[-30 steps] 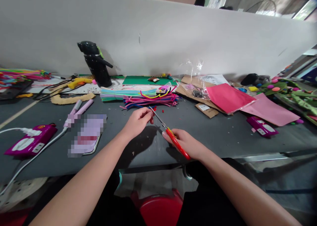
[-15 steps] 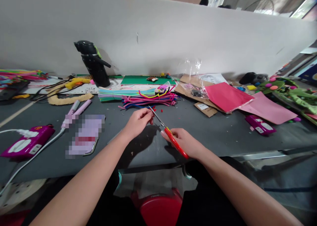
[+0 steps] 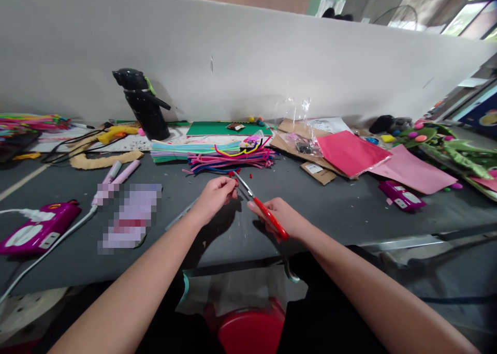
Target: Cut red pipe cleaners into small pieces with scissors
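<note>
My right hand (image 3: 281, 218) is closed round the red handles of a pair of scissors (image 3: 267, 214). Their metal blades look nearly closed and point up and left, just past my left fingertips. My left hand (image 3: 217, 197) is pinched shut; a bit of red shows at its fingertips, seemingly a short piece of red pipe cleaner, mostly hidden by the fingers. Small red cut pieces (image 3: 250, 176) lie on the grey table beyond the blades. Behind them is a bundle of pink, red and blue pipe cleaners (image 3: 233, 160), beside pale green and lilac ones (image 3: 171, 151).
A black thermos jug (image 3: 145, 108) stands by the white partition. At left are a purple power strip (image 3: 39, 227), a lilac hot tool (image 3: 116, 180) and a blurred-out phone (image 3: 130, 217). Pink sheets (image 3: 353, 153), cardboard (image 3: 318, 173) and another purple power strip (image 3: 402, 195) lie at right.
The scissors have shifted slightly, with the tip now beside the red pieces just beyond my left fingertips. My left hand keeps its pinch. The whole view has shifted a little.
</note>
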Motion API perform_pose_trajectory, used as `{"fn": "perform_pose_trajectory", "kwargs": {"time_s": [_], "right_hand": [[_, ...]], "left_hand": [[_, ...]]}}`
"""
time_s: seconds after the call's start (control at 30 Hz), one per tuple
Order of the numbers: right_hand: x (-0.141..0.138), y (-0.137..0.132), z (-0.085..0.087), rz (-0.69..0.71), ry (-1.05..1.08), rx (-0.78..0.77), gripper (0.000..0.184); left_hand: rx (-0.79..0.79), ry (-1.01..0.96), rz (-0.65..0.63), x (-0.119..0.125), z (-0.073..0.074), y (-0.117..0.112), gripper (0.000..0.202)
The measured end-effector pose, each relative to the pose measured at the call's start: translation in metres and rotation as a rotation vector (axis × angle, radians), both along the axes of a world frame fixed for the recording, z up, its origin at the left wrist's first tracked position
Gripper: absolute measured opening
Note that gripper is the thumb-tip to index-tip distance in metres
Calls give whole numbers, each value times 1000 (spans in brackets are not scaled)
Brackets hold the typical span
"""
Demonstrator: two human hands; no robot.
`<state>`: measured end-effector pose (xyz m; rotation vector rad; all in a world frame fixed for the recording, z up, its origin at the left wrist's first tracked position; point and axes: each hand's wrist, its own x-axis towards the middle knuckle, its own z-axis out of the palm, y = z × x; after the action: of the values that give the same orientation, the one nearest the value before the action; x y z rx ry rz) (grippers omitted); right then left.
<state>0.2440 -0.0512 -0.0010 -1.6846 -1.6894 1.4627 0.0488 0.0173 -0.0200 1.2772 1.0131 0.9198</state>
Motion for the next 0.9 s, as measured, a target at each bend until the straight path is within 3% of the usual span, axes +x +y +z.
{"fn": "perform_pose_trajectory", "kwargs": {"time_s": [0.23, 0.33, 0.47, 0.73, 0.9], "right_hand": [[1, 1, -3, -93, 161, -95, 55], [5, 2, -5, -133, 230, -99, 55], [9, -1, -6, -77, 270, -64, 53], [10, -13, -3, 25, 129, 92, 49], [7, -15, -1, 48, 67, 150, 48]], "left_hand": [[15, 177, -3, -5, 0, 5, 21], [30, 170, 1, -9, 1, 6, 17], [69, 107, 12, -14, 7, 4, 24], [234, 32, 129, -16, 17, 1, 31], [211, 4, 97, -11, 16, -1, 33]]}}
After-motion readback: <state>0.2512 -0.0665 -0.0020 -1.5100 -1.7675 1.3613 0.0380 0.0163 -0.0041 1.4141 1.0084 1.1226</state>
